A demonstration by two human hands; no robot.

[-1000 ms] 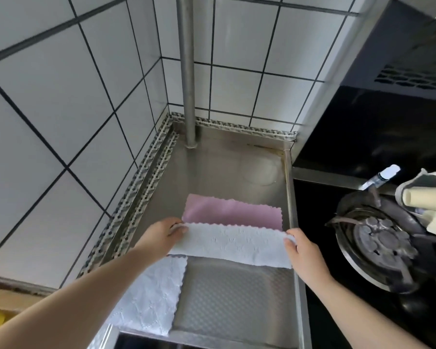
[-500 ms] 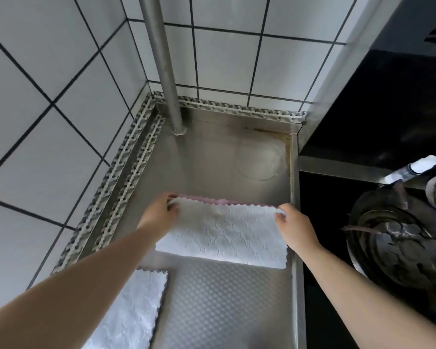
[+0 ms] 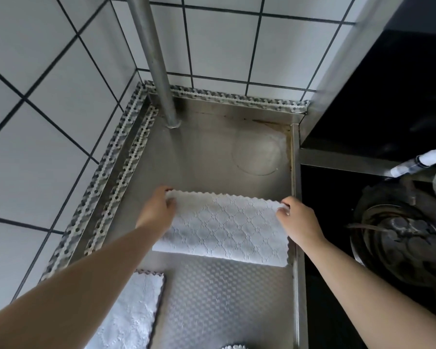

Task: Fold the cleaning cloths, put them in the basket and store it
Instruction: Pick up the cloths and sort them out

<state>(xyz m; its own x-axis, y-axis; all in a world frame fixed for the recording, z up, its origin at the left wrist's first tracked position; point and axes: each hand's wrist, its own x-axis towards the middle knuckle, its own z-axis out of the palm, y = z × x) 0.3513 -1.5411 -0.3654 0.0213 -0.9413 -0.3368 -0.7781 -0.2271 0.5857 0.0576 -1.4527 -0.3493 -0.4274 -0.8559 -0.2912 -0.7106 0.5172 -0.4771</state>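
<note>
A white cleaning cloth (image 3: 224, 227) with a diamond pattern and scalloped edges lies folded in half on the steel counter (image 3: 212, 152). My left hand (image 3: 159, 210) pinches its far left corner. My right hand (image 3: 297, 220) pinches the far right corner. The pink side seen earlier is hidden inside the fold. A second white cloth (image 3: 129, 316) lies flat at the near left, partly under my left forearm. The edge of a third cloth (image 3: 233, 346) peeks in at the bottom. No basket is in view.
White tiled walls close the counter on the left and back, with a steel pipe (image 3: 151, 59) standing in the corner. A raised steel rim (image 3: 296, 197) borders the counter's right side. Beyond it sits a black gas stove with a burner (image 3: 408, 243) and a lighter (image 3: 420, 161).
Both hands have carried the cloth's near edge forward over the pink side, so the white half now covers it fully. The view has tilted further down.
</note>
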